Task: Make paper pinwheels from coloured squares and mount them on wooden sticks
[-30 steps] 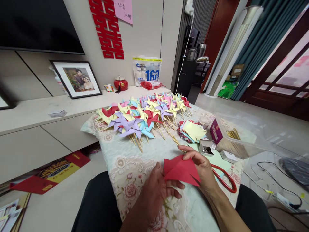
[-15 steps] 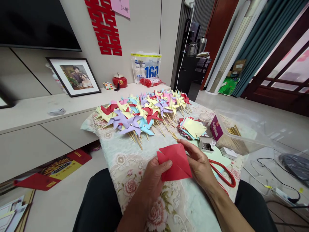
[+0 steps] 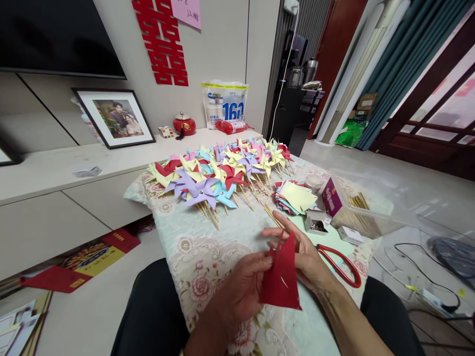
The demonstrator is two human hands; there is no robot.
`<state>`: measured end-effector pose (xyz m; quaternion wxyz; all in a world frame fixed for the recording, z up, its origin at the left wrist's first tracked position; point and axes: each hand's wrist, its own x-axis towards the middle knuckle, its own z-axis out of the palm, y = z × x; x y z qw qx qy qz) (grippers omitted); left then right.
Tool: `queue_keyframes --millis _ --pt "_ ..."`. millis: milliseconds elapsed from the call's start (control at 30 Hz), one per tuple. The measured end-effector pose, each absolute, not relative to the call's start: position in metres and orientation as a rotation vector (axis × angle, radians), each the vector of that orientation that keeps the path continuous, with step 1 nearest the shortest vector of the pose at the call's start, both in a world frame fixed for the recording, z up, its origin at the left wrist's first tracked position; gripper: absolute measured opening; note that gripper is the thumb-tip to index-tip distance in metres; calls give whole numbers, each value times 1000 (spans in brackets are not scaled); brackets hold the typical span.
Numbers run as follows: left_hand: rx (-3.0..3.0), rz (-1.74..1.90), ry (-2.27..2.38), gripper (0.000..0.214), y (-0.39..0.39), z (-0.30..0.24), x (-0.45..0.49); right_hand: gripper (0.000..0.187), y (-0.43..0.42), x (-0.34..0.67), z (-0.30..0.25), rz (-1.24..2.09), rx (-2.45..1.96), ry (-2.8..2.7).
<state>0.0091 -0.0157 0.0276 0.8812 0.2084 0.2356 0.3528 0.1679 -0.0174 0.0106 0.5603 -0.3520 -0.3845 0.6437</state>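
A cut red paper square (image 3: pixel 282 277) hangs nearly upright over the floral tablecloth (image 3: pixel 208 252), pinched at its upper edge by both hands. My left hand (image 3: pixel 241 291) grips it from the left with thumb and fingers closed on the paper. My right hand (image 3: pixel 304 257) holds it from behind, fingers partly spread above the top edge. Red-handled scissors (image 3: pixel 339 264) lie just right of my right hand. Beyond the hands lie several finished paper pinwheels (image 3: pixel 218 178) on wooden sticks.
A stack of coloured paper squares (image 3: pixel 297 198) sits right of the pinwheels, beside a small box of pins (image 3: pixel 315 225) and a clear tub of sticks (image 3: pixel 361 207). A framed photo (image 3: pixel 115 116) leans on the low cabinet at left. Cables (image 3: pixel 419 282) trail on the floor at right.
The red paper has turned from lying flat and facing up to hanging on edge, and both hands have shifted slightly lower and closer together.
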Motion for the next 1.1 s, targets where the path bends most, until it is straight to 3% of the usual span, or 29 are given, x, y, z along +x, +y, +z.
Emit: queue_keyframes --millis 200,333,533,733,1100 --pt "502 543 502 26 -14 8 10 72 -19 167 14 1562 -752 -909" --pt "433 774 596 38 -8 2 8 67 -16 166 17 1464 -786 -765" --pt "477 916 643 66 4 8 -6 76 -12 168 14 1400 -926 -645" --pt "728 931 736 34 5 9 4 79 -11 168 8 1374 -975 -731" --pt "668 1102 866 29 9 -2 16 67 -9 169 -4 1085 -1108 -959"
